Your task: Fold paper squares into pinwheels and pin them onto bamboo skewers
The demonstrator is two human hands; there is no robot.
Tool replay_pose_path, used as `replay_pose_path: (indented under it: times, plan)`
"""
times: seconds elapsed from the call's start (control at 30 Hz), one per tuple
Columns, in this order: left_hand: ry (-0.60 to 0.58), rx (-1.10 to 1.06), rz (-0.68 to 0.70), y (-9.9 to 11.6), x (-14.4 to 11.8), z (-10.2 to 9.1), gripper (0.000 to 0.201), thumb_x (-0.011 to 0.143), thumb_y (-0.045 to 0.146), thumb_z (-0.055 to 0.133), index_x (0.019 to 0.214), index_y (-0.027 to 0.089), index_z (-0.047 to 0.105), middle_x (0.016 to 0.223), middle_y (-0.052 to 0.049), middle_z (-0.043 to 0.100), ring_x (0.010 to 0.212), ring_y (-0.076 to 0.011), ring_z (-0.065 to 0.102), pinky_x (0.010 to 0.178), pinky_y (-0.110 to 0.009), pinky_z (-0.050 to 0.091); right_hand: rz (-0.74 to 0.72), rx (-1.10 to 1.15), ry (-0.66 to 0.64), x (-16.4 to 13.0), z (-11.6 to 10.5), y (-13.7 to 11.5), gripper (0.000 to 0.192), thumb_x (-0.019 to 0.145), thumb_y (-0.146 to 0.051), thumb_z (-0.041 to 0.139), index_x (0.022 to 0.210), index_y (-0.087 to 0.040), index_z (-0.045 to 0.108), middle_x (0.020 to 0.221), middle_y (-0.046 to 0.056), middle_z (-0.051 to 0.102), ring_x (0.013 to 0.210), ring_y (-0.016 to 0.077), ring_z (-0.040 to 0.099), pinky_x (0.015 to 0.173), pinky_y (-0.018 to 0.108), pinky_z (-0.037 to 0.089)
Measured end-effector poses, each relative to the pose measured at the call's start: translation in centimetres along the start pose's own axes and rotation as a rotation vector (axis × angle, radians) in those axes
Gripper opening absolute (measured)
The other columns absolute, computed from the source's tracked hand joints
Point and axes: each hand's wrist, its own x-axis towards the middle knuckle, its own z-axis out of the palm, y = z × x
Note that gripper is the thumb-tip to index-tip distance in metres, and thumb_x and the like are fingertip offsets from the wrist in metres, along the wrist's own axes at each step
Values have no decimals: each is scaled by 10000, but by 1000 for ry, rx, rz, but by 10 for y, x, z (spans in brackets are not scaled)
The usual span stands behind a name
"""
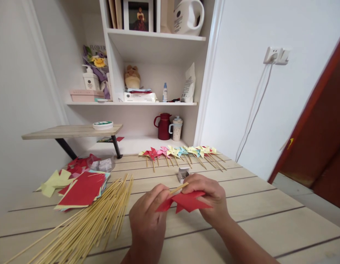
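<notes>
Red paper pinwheel (186, 201): pinched between left hand (148, 220) and right hand (211, 198), bamboo stick (178, 188) at the grip. Left of grip, loose sticks (98, 216); beyond, finished pinwheels (183, 152). Risk: paper tearing under a hard pinch.

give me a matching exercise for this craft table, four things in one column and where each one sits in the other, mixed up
Things:
1. red paper pinwheel
2. bundle of bamboo skewers
3. row of finished pinwheels
4. red jug

Places:
A. on the low shelf beside a speckled cup
B. lined up along the far edge of the table
C. held between the left hand and the right hand
D. spread on the table's left side, next to the stack of coloured paper

Pairs: 1-C, 2-D, 3-B, 4-A
</notes>
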Motion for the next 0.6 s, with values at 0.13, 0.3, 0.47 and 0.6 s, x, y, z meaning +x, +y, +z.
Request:
replay_pose_path:
  times: [0.13,0.3,0.47,0.6]
  plan:
    - [26,7,13,0,1,1,171,891,122,572,899,195,726,901,-39,790,764,-156,753,709,-231,591,-30,-18,-8,0,-1,-1,124,869,-187,669,846,-243,776,703,45,724,641,187,661,579,311,541]
    - [20,28,38,1,4,1,171,912,129,558,888,192,716,876,-40,789,738,-144,748,676,-220,584,-41,-33,-20,0,-2,-1,127,865,-174,673,861,-246,777,723,47,731,644,186,668,565,307,548]
    - [37,41,3,1,3,3,151,919,167,568,869,184,709,868,-46,788,741,-150,748,689,-234,589,-51,-15,-38,0,-2,0,145,862,-150,677,886,-254,776,742,41,734,655,179,667,582,304,553]
    - [33,45,14,-1,1,3,156,910,146,561,895,188,710,887,-42,789,761,-155,752,706,-239,590,-57,-22,-39,0,-2,-1,151,855,-134,682,887,-251,773,742,34,732,651,172,664,577,293,545]
